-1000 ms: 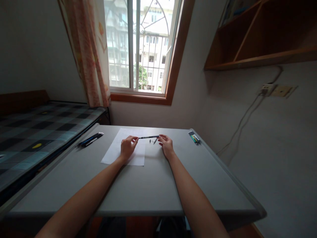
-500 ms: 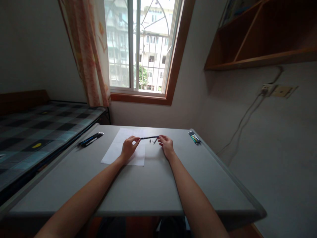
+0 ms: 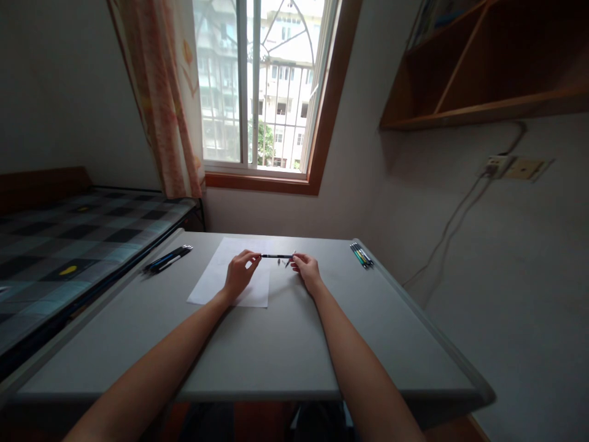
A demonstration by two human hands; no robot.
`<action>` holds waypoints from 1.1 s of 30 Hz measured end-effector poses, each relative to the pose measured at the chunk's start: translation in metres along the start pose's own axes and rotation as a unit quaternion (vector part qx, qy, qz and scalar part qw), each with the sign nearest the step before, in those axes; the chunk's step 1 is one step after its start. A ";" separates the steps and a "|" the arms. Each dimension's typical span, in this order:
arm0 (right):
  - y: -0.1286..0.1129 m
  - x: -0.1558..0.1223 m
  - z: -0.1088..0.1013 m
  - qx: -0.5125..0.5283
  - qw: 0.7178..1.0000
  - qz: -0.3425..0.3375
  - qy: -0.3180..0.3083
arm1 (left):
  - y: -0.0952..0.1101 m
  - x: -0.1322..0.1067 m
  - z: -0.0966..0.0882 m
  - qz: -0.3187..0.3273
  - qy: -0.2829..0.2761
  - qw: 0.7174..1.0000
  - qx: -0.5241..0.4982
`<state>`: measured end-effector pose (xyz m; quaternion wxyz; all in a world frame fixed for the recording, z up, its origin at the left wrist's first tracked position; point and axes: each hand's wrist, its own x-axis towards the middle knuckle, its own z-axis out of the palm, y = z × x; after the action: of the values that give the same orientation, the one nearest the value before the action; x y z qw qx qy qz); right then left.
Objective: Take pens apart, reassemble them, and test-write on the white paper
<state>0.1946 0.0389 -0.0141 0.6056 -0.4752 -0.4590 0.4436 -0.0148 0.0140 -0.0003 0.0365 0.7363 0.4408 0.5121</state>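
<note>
A slim dark pen (image 3: 277, 256) with pale markings along its middle is held level between my two hands, above the table. My left hand (image 3: 240, 271) pinches its left end, over the sheet of white paper (image 3: 218, 285). At the other end, the fingertips of my right hand (image 3: 307, 270) are closed on the pen, hiding that tip. Just under the pen, a few tiny loose parts (image 3: 278, 262) lie on the table; a small dark pointed piece (image 3: 288, 263) rests close to my right fingers.
On the left of the grey-white table (image 3: 257, 356) lies a bundle of dark pens (image 3: 168, 259). Several slim pens (image 3: 361, 256) with coloured parts lie at the right edge. A bed (image 3: 92, 233) stands left, a wall shelf (image 3: 478, 110) hangs upper right, and a window is ahead.
The pen has turned from a slight slant to nearly level. My right hand has shifted slightly left and down with its end, while my left hand has barely moved.
</note>
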 end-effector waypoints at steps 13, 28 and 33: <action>0.002 0.002 -0.001 -0.065 0.995 -0.070 -0.004 | 0.000 0.001 0.003 -0.014 -0.009 0.998 -0.054; 0.001 0.002 0.000 -0.056 0.994 -0.097 -0.006 | -0.001 0.000 0.004 -0.014 -0.033 0.997 -0.075; 0.001 0.001 -0.003 -0.152 0.981 -0.120 0.002 | 0.001 0.000 0.003 -0.014 -0.035 0.997 -0.069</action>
<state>0.1972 0.0392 -0.0149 0.5758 -0.5043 -0.5736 0.2919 -0.0116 0.0146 -0.0014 0.1095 0.7435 0.4132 0.5142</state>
